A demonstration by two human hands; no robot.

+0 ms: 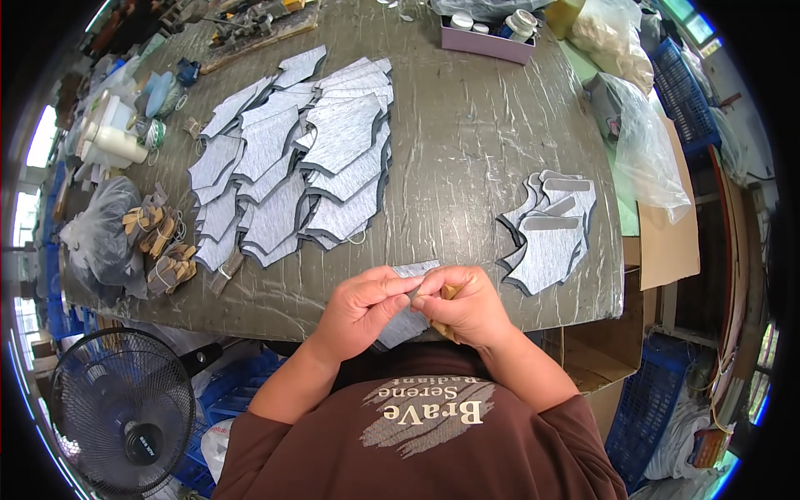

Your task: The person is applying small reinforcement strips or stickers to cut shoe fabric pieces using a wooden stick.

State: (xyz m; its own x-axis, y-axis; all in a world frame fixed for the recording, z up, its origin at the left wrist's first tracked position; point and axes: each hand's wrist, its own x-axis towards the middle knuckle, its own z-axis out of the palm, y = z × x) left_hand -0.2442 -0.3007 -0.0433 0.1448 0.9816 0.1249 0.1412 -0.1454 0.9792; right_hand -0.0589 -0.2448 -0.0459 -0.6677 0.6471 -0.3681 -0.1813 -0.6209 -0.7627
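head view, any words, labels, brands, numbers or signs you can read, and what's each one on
Brown shirt: three lines of pale lettering, upside down in this view; legible, but I don't copy printed words.
Black fan: pale marking on its hub, too small to read clearly.
White bag beside the fan: red lettering, partly hidden and too small to read.
White jar in the purple box: small label print, unreadable.

Left hand (pixel 364 307) and right hand (pixel 461 304) meeting at a grey strip (pixel 414 295) over a grey panel (pixel 405 328)
Right hand also grips tan strips (pixel 451 292); beyond the panel leftward, overlapping panels (pixel 346 129) lie on the tabletop (pixel 454 142); rightward, a smaller stack (pixel 542 260).
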